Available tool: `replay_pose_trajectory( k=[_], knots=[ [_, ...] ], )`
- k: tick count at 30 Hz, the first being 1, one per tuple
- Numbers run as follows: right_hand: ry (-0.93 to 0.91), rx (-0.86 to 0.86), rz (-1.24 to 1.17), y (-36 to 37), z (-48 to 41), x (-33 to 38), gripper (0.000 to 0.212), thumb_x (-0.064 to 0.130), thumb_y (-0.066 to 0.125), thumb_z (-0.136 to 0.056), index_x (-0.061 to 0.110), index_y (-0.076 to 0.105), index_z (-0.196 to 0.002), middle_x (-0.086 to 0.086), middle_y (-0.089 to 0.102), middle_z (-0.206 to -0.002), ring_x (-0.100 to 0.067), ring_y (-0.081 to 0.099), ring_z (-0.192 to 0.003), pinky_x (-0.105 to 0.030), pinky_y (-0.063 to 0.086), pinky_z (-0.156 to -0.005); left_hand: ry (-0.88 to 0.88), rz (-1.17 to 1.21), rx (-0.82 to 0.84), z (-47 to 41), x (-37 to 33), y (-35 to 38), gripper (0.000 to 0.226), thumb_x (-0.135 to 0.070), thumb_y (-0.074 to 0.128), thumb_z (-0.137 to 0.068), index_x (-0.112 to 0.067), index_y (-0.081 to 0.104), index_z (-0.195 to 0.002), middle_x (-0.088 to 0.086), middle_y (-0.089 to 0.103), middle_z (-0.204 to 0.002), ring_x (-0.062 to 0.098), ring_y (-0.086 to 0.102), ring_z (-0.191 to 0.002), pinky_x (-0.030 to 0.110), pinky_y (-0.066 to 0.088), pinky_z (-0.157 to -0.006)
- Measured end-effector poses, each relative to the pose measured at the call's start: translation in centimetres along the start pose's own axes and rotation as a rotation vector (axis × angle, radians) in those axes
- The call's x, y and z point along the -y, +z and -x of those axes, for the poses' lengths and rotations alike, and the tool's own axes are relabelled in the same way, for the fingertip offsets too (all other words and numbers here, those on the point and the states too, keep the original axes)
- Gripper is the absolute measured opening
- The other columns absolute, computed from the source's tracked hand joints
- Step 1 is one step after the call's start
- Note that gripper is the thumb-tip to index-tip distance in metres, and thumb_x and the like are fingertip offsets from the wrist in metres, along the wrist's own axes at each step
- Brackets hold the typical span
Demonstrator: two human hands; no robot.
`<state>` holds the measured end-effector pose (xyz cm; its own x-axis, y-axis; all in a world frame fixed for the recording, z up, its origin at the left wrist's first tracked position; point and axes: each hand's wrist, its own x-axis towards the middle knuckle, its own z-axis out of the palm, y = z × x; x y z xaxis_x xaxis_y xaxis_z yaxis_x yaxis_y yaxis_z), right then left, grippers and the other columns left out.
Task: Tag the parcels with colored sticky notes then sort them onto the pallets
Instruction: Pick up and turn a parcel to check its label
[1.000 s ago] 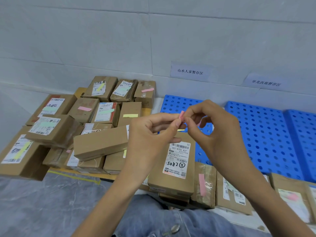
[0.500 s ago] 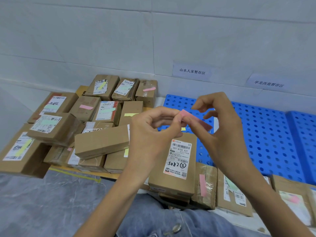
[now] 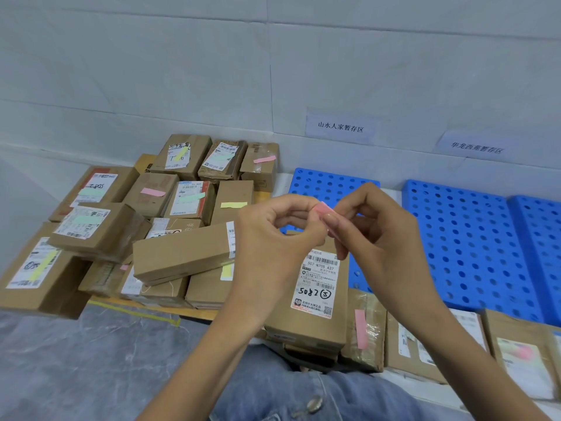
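A pink sticky note (image 3: 324, 209) is pinched between the fingertips of my left hand (image 3: 270, 238) and my right hand (image 3: 376, 238), held in the air at the centre. Just below them a brown parcel (image 3: 312, 299) with a white label marked 5082 stands on my lap. Blue perforated pallets (image 3: 473, 238) lie to the right against the wall, bare on top. To the left is a pile of cardboard parcels (image 3: 182, 253), most bearing pink, green or yellow notes.
Several more parcels (image 3: 425, 350) lie in a row along the pallets' near edge, one with a pink note (image 3: 360, 329). Two paper signs (image 3: 340, 127) are stuck on the white wall. Grey floor (image 3: 76, 360) shows at lower left, my jeans (image 3: 303, 396) below.
My right hand has peeled the pink note out from my left hand's fingers and then come back close, so both pinch it together. The camera view shifted slightly.
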<state>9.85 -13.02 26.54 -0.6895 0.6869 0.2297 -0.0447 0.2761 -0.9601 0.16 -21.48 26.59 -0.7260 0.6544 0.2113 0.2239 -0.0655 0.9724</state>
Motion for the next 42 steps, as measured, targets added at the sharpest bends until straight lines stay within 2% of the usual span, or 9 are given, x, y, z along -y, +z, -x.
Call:
replay_pose_trajectory(
  k=[3,8,13,16,21,26,33,37,42],
  knots=[
    [0.026,0.007,-0.022,-0.2,-0.2,-0.3,0.019,0.021,0.068,-0.084,0.007,0.057,-0.077,-0.005,0.059,-0.066,-0.020,0.050,-0.046,-0.038,0.044,-0.051,-0.045,0.037,0.028,-0.1,0.3,-0.2,0.018,0.003,0.065,-0.083,-0.011,0.073,-0.076,0.003,0.071,-0.064,0.021,0.068,-0.059,0.034,0.060,-0.061],
    [-0.003,-0.045,0.029,-0.6,-0.4,-0.8,0.015,0.017,0.070,-0.084,0.017,0.056,-0.087,-0.003,0.060,-0.069,-0.020,0.055,-0.058,-0.029,0.045,-0.056,-0.232,0.243,0.120,-0.2,0.2,-0.8,0.012,0.001,0.061,-0.087,-0.006,0.072,-0.088,0.007,0.073,-0.070,0.015,0.071,-0.064,0.021,0.056,-0.056],
    [-0.422,-0.187,0.575,-0.5,-0.1,-1.4,0.008,0.018,0.071,-0.086,0.017,0.065,-0.091,0.001,0.054,-0.094,-0.016,0.050,-0.091,-0.021,0.039,-0.080,-0.271,0.326,0.155,0.3,-0.2,-1.1,0.015,-0.001,0.059,-0.088,-0.009,0.072,-0.091,0.004,0.075,-0.079,0.015,0.073,-0.075,0.021,0.056,-0.057],
    [-0.386,-0.136,0.535,-0.4,0.0,-1.6,0.008,0.019,0.068,-0.086,0.020,0.068,-0.093,0.006,0.051,-0.096,-0.014,0.050,-0.094,-0.027,0.042,-0.083,-0.282,0.348,0.161,0.5,-0.5,-1.2,0.013,-0.003,0.061,-0.086,-0.010,0.072,-0.091,0.004,0.075,-0.080,0.014,0.073,-0.075,0.020,0.056,-0.056],
    [-0.335,-0.090,0.453,-0.5,0.0,-1.0,0.015,0.019,0.067,-0.084,0.031,0.060,-0.089,0.012,0.050,-0.091,-0.011,0.051,-0.093,-0.010,0.034,-0.084,-0.257,0.334,0.145,0.6,-0.7,-1.5,0.014,-0.012,0.066,-0.078,-0.009,0.072,-0.091,0.006,0.076,-0.081,0.016,0.073,-0.076,0.022,0.057,-0.056],
    [-0.307,-0.082,0.420,-0.4,0.1,-0.3,0.015,0.020,0.067,-0.084,0.033,0.059,-0.085,0.016,0.052,-0.090,-0.009,0.052,-0.091,-0.009,0.033,-0.083,-0.223,0.320,0.144,0.8,-0.5,-1.5,0.012,-0.007,0.066,-0.082,-0.007,0.072,-0.092,0.007,0.076,-0.083,0.018,0.074,-0.077,0.022,0.057,-0.056],
    [-0.413,-0.142,0.557,-0.4,0.1,-0.5,0.002,0.019,0.066,-0.082,0.018,0.064,-0.082,0.007,0.053,-0.087,-0.013,0.048,-0.086,-0.030,0.040,-0.080,-0.174,0.317,0.136,1.0,-0.3,-1.3,0.012,0.000,0.066,-0.082,-0.007,0.072,-0.089,0.005,0.075,-0.081,0.015,0.073,-0.075,0.022,0.057,-0.055],
    [-0.504,-0.180,0.660,-0.4,-0.1,-0.6,0.007,0.019,0.063,-0.082,0.012,0.065,-0.082,0.002,0.054,-0.086,-0.015,0.045,-0.084,-0.035,0.039,-0.077,-0.186,0.324,0.115,0.9,-0.4,-0.9,0.022,-0.019,0.071,-0.068,-0.008,0.073,-0.087,0.006,0.075,-0.080,0.015,0.073,-0.073,0.024,0.058,-0.056],
    [-0.367,-0.111,0.584,-0.7,-0.5,-0.9,0.004,0.021,0.063,-0.082,0.017,0.064,-0.081,0.008,0.053,-0.086,-0.011,0.046,-0.085,-0.021,0.036,-0.080,-0.203,0.311,0.105,0.5,0.4,-0.4,0.011,-0.006,0.067,-0.082,-0.002,0.072,-0.091,0.008,0.075,-0.079,0.016,0.073,-0.074,0.025,0.058,-0.057]
  ],
)
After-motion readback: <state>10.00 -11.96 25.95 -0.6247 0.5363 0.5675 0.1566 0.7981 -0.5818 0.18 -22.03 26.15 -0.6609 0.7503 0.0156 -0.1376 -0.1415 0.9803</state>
